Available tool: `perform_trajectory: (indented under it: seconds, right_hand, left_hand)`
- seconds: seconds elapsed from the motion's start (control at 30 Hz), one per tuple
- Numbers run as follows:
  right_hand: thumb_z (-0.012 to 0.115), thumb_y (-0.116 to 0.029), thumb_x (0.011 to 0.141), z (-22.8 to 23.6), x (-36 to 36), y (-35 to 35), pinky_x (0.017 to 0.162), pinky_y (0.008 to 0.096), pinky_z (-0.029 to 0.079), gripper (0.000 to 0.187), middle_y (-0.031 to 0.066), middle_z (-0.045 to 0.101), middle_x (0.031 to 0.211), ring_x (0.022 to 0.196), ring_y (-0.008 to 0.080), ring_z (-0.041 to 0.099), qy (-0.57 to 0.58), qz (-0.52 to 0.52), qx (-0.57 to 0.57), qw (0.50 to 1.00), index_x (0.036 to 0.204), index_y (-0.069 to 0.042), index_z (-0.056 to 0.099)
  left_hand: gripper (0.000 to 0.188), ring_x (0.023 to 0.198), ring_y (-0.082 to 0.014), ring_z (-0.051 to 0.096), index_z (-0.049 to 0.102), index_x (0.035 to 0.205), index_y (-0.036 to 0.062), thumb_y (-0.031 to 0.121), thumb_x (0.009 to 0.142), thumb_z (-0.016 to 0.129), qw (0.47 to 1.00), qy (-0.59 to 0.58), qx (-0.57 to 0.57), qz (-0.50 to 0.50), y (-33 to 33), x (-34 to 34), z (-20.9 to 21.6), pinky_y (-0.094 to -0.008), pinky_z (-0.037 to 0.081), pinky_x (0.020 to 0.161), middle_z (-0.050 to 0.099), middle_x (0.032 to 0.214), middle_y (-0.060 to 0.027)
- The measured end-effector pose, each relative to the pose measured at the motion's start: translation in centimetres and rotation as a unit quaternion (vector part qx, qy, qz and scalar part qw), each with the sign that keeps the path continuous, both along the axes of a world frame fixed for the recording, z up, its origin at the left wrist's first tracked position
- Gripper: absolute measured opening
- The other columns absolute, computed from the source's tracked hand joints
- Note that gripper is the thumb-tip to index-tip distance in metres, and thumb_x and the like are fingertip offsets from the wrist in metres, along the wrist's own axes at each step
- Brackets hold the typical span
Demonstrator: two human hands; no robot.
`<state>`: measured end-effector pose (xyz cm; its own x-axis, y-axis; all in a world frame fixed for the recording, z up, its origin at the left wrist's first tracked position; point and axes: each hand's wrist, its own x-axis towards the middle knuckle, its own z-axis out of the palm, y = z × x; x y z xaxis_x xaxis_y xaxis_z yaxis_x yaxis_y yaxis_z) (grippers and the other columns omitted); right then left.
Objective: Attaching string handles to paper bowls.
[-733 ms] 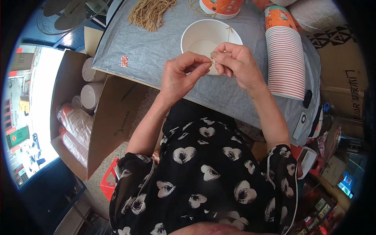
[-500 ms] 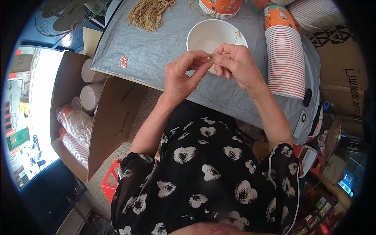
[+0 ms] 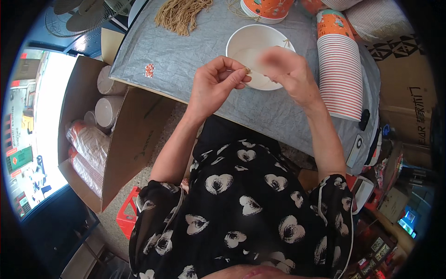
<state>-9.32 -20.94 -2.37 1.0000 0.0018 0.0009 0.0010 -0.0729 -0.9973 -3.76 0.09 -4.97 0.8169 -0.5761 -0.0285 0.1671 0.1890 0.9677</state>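
Note:
Over the near rim of a white paper bucket (image 3: 239,44), my left hand (image 3: 218,83) is closed in a pinch, thumb against fingertips. What it grips is too small to make out. My right hand (image 3: 293,74) hovers over the bucket's right side, apart from the left; its fingers are smeared by motion. A short piece of tan cord (image 3: 286,43) is knotted at the bucket's far right rim. The bucket stands upright with its mouth up, and its near edge is partly covered by my hands.
A bundle of tan cords (image 3: 182,16) and small orange-white bits (image 3: 149,70) lie on the grey-covered table (image 3: 186,56). Orange buckets (image 3: 267,9) stand behind; a long nested stack (image 3: 340,74) lies right. An open carton (image 3: 132,125) of wrapped stacks sits left, by a red stool (image 3: 127,216).
My hands were together at the fingertips; now the right hand has moved away to the right and blurs. The left hand keeps its pinch in nearly the same place.

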Motion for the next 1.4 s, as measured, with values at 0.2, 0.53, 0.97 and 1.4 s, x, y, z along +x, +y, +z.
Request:
perform_trajectory:
  seconds: [0.2,0.53,0.97,1.4]
  right_hand:
    - [0.074,-0.004,0.087,0.4,-1.6,0.8,0.068,0.0240,0.049,0.015,0.0003,0.065,0.089,0.074,0.0085,0.054,-0.096,-0.014,-0.210,0.973,0.101,-0.001,0.071]
    - [0.078,0.001,0.082,-1.0,-2.1,3.0,0.065,0.0266,0.054,0.015,0.0046,0.069,0.090,0.074,0.0133,0.065,-0.164,-0.111,-0.230,0.953,0.097,0.000,0.072]
    - [0.074,0.003,0.085,-1.2,-2.4,3.5,0.069,0.0257,0.057,0.011,0.0048,0.069,0.090,0.077,0.0123,0.068,-0.175,-0.123,-0.217,0.952,0.094,-0.001,0.071]
    - [0.069,-0.002,0.093,-1.0,-2.5,3.2,0.072,0.0240,0.052,0.005,0.0022,0.067,0.087,0.078,0.0087,0.065,-0.092,-0.095,-0.135,0.982,0.095,0.002,0.068]
  left_hand:
    - [0.017,0.087,-0.0154,0.073,0.066,0.111,-0.0051,0.006,0.098,0.068,0.996,0.083,-0.015,0.004,-0.1,0.2,0.3,-0.0251,0.060,0.077,0.073,0.096,-0.0109]
    - [0.021,0.089,-0.0142,0.073,0.070,0.112,-0.0046,0.008,0.095,0.071,0.998,0.054,0.013,-0.003,-0.4,-0.4,0.0,-0.0253,0.059,0.081,0.074,0.097,-0.0099]
    - [0.022,0.093,-0.0170,0.073,0.067,0.113,-0.0064,0.007,0.095,0.071,0.998,0.050,0.045,-0.013,0.0,-0.6,0.7,-0.0281,0.059,0.086,0.074,0.101,-0.0126]
    - [0.015,0.088,-0.0176,0.074,0.068,0.103,-0.0086,0.001,0.092,0.071,0.998,0.057,0.020,0.002,-0.6,-0.7,0.7,-0.0271,0.062,0.080,0.074,0.093,-0.0137]
